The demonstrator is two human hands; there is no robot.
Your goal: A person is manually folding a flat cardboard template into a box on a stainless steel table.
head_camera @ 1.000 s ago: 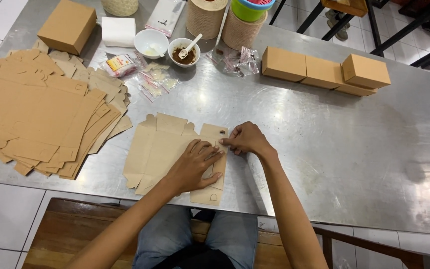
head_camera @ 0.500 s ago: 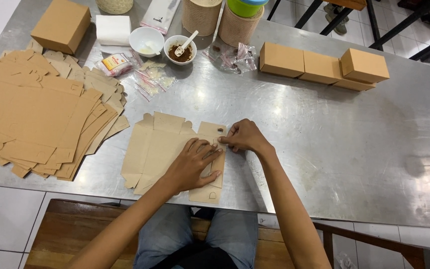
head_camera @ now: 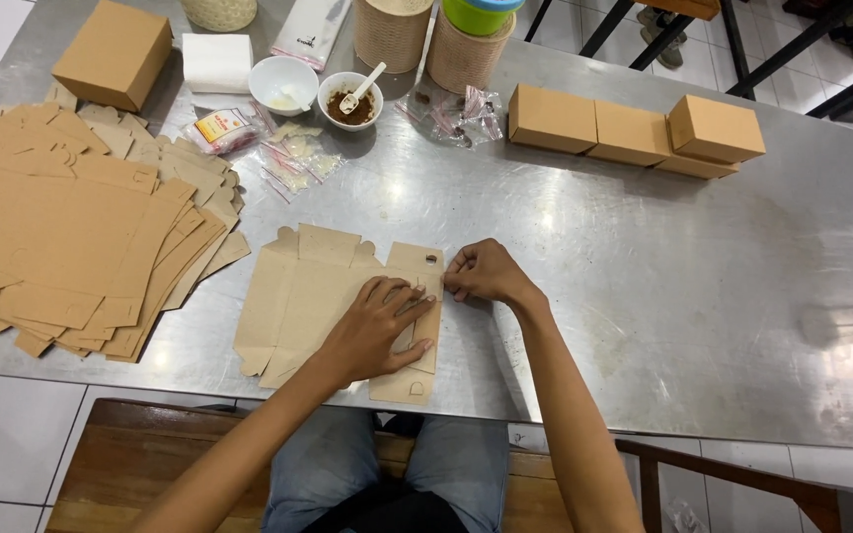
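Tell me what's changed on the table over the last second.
Almost nothing. The left hand stays pressed flat on the flat cardboard box blank, and the right hand keeps pinching its right-hand flap. Neither hand took hold of or let go of anything. The stack of blanks, bowls and finished boxes haven't moved.

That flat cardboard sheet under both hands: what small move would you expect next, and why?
Probably folding the right edge strip over along its crease. The flat box blank lies unfolded on the steel table; the left hand presses it flat, while the right hand pinches the blank's right edge near a small slot. Three assembled boxes sit at the far side, so folding seems likely.
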